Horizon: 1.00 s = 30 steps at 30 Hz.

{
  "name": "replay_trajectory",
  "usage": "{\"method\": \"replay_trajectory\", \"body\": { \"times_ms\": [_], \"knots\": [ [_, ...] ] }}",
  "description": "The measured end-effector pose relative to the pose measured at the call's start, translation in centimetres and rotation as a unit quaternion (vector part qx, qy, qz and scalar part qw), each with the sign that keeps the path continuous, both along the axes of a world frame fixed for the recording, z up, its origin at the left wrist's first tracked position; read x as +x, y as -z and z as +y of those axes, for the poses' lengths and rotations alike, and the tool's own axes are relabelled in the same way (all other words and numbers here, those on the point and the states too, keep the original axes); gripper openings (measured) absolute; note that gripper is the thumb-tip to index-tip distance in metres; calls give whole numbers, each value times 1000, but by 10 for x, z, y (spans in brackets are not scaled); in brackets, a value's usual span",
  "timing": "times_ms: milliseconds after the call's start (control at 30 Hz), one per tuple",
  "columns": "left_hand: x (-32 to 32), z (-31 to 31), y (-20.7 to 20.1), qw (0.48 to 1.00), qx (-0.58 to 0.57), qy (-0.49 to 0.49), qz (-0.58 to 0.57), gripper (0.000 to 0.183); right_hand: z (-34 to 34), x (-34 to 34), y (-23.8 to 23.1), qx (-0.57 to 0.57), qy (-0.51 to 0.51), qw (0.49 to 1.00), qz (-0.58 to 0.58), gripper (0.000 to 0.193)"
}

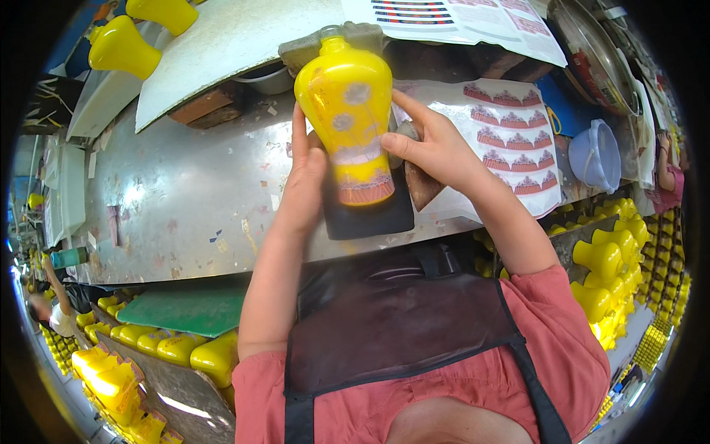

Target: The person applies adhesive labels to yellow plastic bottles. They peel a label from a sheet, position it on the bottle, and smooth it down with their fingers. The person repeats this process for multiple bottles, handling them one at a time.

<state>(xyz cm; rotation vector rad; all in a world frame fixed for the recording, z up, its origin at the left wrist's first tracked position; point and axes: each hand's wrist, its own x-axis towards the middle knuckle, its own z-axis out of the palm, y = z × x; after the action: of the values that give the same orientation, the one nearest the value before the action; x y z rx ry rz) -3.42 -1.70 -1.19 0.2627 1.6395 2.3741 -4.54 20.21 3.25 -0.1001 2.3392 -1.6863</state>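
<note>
A glossy yellow vase-shaped bottle [344,89] lies neck away from me, its neck against a grey block [296,53]. Flower decals and a reddish scalloped band at its base decorate the side facing up. My left hand [305,166] holds the bottle's left side, fingers along the edge. From the right, my right hand [436,144] grips it too, thumb pressed on the front near the narrow waist. Under the base is a dark pad [370,224]. A brown wedge-like piece [421,185] sits below my right hand; whether I touch it is hidden.
A decal sheet [510,140] with reddish scalloped bands lies right on the metal table [185,192]. Beyond it are a pale bucket [595,155] and another printed sheet [473,22]. A white board [222,59] rests on bricks. Yellow bottles [126,48] stand far left; several more line both sides below.
</note>
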Motion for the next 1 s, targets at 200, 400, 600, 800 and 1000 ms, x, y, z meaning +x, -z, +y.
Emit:
{"method": "replay_trajectory", "body": {
  "times_ms": [200, 400, 600, 800, 1000],
  "knots": [
    [6, 4, 9, 999, -17, -24, -30, 87, -19, 11, -15, 166, 24, 979, 113, 96],
    [2, -2, 9, 1000, -2, 9, -17, 87, -1, 0, 27, 42, 28, 984, 173, 89],
    [1, -8, 10, 999, 25, 35, -14, 82, 13, -2, 28, -76, 35, 995, 48, 60],
    [-15, -1, -2, 993, 45, -96, -57, 57, 8, 12, -12, -190, 32, 978, 86, 28],
    [-33, 5, -25, 995, 75, -34, -65, 57, -7, -12, -5, 41, 144, 911, 384, 28]
  ]
}}
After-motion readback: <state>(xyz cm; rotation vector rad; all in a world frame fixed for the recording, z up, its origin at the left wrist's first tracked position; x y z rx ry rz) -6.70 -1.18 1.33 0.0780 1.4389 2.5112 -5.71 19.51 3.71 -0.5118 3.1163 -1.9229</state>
